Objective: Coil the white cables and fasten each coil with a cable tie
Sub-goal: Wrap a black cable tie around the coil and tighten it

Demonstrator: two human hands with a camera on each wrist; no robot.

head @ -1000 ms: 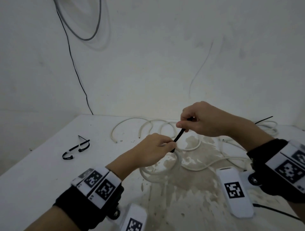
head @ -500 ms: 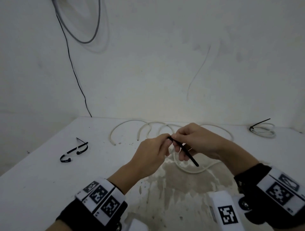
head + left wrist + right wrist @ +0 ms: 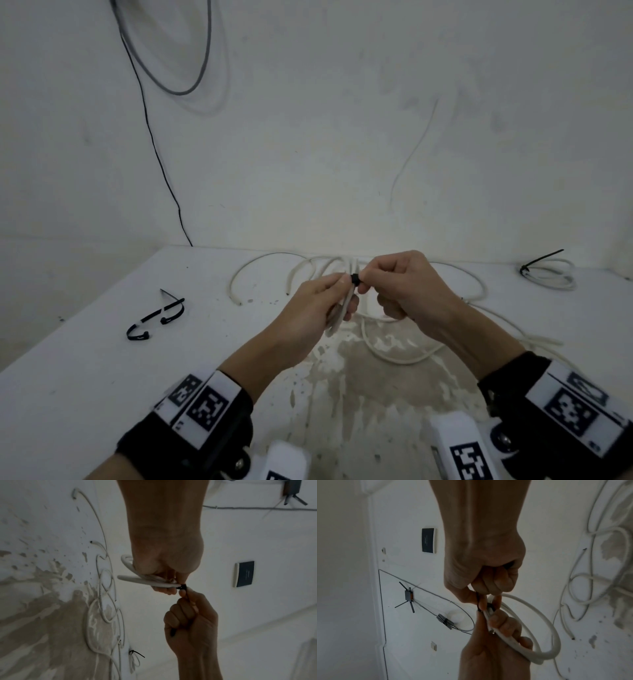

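Above the middle of the table, my left hand (image 3: 337, 291) grips a small coil of white cable (image 3: 337, 318). A black cable tie (image 3: 355, 279) wraps the coil's top, its loop drawn snug. My right hand (image 3: 368, 286) pinches the tie beside its head, and the tail runs into that fist. In the left wrist view the tie (image 3: 182, 587) sits at the end of the coil (image 3: 145, 581), with the right hand (image 3: 187, 605) curled round the tail. In the right wrist view the coil (image 3: 544, 623) hangs from the left hand's fingers (image 3: 501, 623).
Loose white cables (image 3: 404, 358) sprawl over the stained white table (image 3: 102, 359) behind and under my hands. A coil (image 3: 551, 275) bound with a black tie lies far right. Spare black cable ties (image 3: 161, 317) lie at the left. Walls close off the back.
Both hands have come together and lifted the coil. The tie's long tail, which stuck out half a second ago, is now inside my right fist and the loop is tighter.
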